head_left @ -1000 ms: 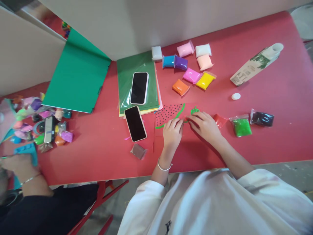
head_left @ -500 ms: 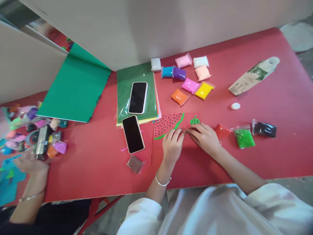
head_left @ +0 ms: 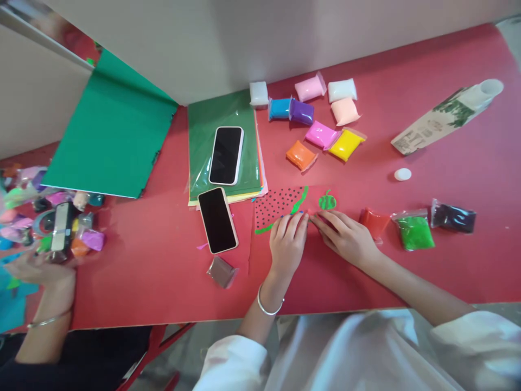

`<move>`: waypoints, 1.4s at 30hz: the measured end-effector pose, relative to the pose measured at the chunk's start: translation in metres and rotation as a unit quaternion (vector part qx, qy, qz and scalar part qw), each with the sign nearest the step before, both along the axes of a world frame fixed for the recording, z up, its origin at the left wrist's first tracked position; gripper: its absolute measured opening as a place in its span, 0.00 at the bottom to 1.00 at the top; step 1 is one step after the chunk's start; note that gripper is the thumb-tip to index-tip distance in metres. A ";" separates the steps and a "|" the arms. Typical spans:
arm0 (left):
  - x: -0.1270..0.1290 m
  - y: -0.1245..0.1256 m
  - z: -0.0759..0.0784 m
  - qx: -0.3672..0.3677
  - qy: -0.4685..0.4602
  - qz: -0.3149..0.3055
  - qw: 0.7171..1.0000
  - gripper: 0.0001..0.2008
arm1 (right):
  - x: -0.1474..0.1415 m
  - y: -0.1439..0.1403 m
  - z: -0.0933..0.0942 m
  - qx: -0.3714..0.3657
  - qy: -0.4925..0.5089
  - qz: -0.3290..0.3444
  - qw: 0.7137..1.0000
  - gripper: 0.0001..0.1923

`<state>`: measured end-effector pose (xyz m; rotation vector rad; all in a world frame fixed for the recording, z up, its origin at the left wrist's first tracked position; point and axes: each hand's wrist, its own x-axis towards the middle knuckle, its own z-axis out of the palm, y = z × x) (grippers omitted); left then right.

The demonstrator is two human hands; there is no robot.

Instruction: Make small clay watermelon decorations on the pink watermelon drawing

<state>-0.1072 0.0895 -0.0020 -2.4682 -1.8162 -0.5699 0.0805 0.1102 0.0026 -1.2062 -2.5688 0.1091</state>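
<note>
My left hand (head_left: 286,243) and my right hand (head_left: 348,238) meet fingertip to fingertip over a red sheet of paper (head_left: 266,258). The fingers of both are bent and closed together. Whatever lies between the tips is too small and hidden to make out; a trace of red shows there. Just beyond my left fingers is a watermelon-slice picture (head_left: 279,203) with black dots and a green rind. A small green striped round melon figure (head_left: 327,201) sits past my right fingers. Near my right wrist lies a red clay packet (head_left: 373,224).
Green (head_left: 415,231) and black (head_left: 453,216) clay packets lie right; a brown one (head_left: 222,272) lies left. Two phones (head_left: 226,155) rest by a green paper pack (head_left: 199,130). Several coloured packets (head_left: 301,156), a carton (head_left: 443,119) and a white cap (head_left: 402,174) stand farther back. Another person's hand (head_left: 44,269) is at left.
The view has shifted slightly. My right hand has drawn a little lower, uncovering more of the striped green melon. Both hands' fingertips stay together on the sheet.
</note>
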 end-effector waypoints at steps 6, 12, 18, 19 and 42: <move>0.002 -0.001 -0.001 -0.051 0.030 0.009 0.998 0.24 | 0.000 -0.001 -0.001 -0.017 -0.005 -0.003 1.000 0.23; 0.004 -0.001 0.003 -0.056 0.040 0.019 0.997 0.22 | 0.000 -0.001 -0.002 -0.016 0.014 -0.013 1.000 0.24; 0.003 0.000 0.003 -0.065 0.030 0.024 0.997 0.22 | 0.000 0.000 -0.003 -0.022 0.023 -0.018 0.999 0.25; 0.003 0.000 0.003 -0.062 0.030 0.023 0.997 0.22 | 0.000 0.000 -0.003 -0.023 0.029 -0.019 0.999 0.25; 0.007 -0.008 0.001 -0.022 -0.047 0.068 0.996 0.16 | 0.000 0.002 0.003 -0.031 0.020 -0.012 0.999 0.31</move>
